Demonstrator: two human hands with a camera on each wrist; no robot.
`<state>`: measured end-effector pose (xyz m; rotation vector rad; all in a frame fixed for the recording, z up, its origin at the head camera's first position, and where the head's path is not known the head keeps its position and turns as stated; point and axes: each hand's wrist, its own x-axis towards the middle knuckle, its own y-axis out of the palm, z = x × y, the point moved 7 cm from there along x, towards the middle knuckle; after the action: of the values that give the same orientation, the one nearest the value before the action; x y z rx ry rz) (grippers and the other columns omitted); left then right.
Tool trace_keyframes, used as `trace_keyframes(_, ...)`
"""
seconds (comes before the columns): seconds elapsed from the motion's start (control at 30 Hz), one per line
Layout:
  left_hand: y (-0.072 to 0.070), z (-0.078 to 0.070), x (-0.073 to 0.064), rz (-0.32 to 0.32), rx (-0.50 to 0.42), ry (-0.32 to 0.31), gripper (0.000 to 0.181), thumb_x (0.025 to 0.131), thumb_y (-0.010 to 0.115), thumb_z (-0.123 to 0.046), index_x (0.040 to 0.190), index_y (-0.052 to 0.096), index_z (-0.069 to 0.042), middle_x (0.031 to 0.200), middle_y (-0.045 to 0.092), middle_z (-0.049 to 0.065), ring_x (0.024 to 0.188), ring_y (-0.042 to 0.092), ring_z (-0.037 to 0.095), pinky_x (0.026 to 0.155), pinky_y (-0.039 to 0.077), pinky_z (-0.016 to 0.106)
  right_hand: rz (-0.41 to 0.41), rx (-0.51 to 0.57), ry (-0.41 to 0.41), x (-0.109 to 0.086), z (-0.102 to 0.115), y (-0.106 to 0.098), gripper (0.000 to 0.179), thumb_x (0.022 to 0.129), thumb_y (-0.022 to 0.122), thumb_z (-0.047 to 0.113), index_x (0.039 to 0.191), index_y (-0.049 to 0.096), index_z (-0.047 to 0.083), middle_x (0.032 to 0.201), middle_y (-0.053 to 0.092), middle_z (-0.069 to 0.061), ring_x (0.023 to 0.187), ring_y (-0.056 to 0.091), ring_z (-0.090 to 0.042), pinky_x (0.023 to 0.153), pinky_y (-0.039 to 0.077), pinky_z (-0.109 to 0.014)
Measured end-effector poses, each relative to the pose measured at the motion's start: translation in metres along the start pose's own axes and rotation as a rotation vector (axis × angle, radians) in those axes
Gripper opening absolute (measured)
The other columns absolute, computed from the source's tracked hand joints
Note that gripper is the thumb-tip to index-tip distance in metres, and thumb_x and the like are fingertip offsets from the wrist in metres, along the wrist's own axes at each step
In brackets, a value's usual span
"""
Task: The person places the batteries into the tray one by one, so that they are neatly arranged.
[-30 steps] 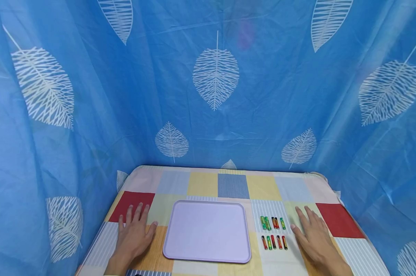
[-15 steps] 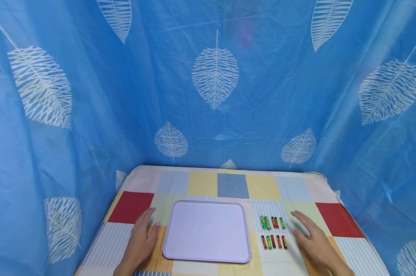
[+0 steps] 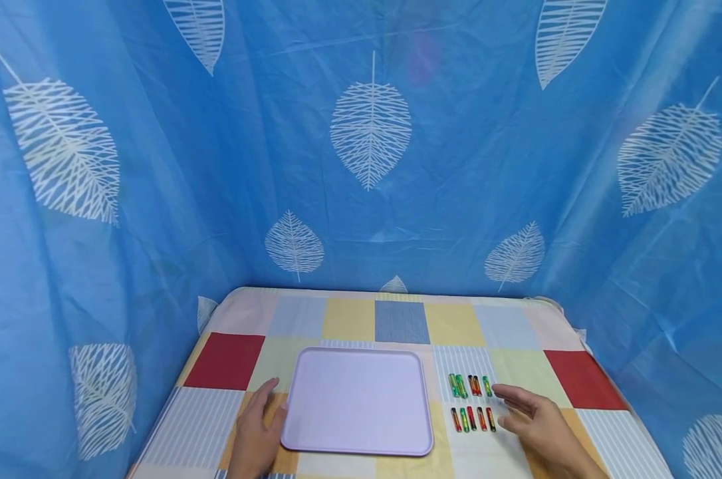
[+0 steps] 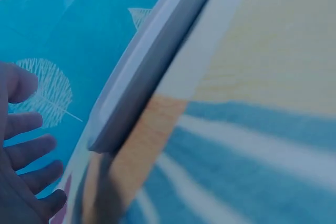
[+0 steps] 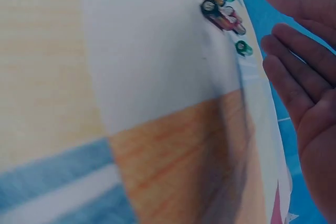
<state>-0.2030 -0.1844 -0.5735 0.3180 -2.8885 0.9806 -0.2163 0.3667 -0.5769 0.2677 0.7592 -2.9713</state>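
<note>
A shallow lilac tray [image 3: 358, 402] lies on the patchwork cloth. My left hand [image 3: 256, 432] is beside its left edge, thumb toward the rim; in the left wrist view, the relaxed fingers of that hand [image 4: 31, 156] hold nothing, and a gap separates them from the tray's side [image 4: 142, 66]. To the right of the tray, small green and red batteries lie in two rows, a back row [image 3: 461, 386] and a front row [image 3: 472, 418]. My right hand [image 3: 537, 426] hovers just right of them, fingertips near the last green battery [image 3: 486, 386]. Its fingers [image 5: 294, 82] are extended and hold nothing.
The table is covered by a patchwork cloth [image 3: 403, 322] of coloured squares. Blue curtains [image 3: 445, 166] with white leaf prints hang behind it and along both sides.
Both hands have lifted from lying flat on the cloth and turned palms inward. The left has moved right toward the tray, the right has moved left toward the batteries.
</note>
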Motion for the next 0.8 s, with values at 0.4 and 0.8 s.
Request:
trace_keyframes(0.4, 0.013, 0.004, -0.01, 0.022, 0.033, 0.127, 0.055, 0.095, 0.067, 0.002, 0.15, 0.06, 0.004, 0.151, 0.062, 0.026, 0.147, 0.053, 0.051, 0.122, 0.041, 0.068, -0.011, -0.138, -0.002, 0.003, -0.008, 0.016, 0.063, 0.084, 0.093, 0.012, 0.144, 0.073, 0.011, 0.147, 0.07, -0.013, 0.141, 0.061, -0.033, 0.101, 0.054, -0.01)
trace_keyframes(0.8, 0.023, 0.004, -0.016, -0.015, 0.118, 0.251, 0.06, 0.085, 0.066, 0.012, 0.145, 0.063, 0.007, 0.148, 0.063, 0.029, 0.145, 0.047, 0.056, 0.116, 0.039, 0.074, -0.057, -0.276, -0.023, 0.001, -0.004, 0.022, 0.054, 0.084, 0.09, 0.002, 0.136, 0.078, 0.012, 0.138, 0.075, -0.012, 0.132, 0.068, -0.031, 0.104, 0.064, -0.034)
